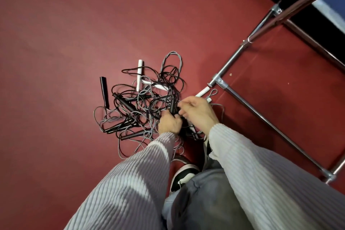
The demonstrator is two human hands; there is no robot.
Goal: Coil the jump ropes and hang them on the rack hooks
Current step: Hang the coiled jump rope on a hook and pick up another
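A tangled pile of jump ropes (pixel 141 102) lies on the red floor, black and grey cords mixed together. Black handles (pixel 104 91) and white handles (pixel 139 73) stick out of it. My left hand (pixel 169 123) reaches into the pile's near right side, its fingers curled round a black handle (pixel 172 106). My right hand (pixel 197 112) is just beside it, fingers curled and pinching a cord at the pile's right edge. A white handle (pixel 202 92) lies just beyond my right hand. The metal rack (pixel 248 104) stands to the right; its hooks are not visible.
The rack's base tubes (pixel 231 59) run along the floor at right, joined by clamps (pixel 219 80). Its upper bar (pixel 298 5) crosses the top right corner. My shoes (pixel 184 172) stand just below the pile. Red floor stretches to the left and above.
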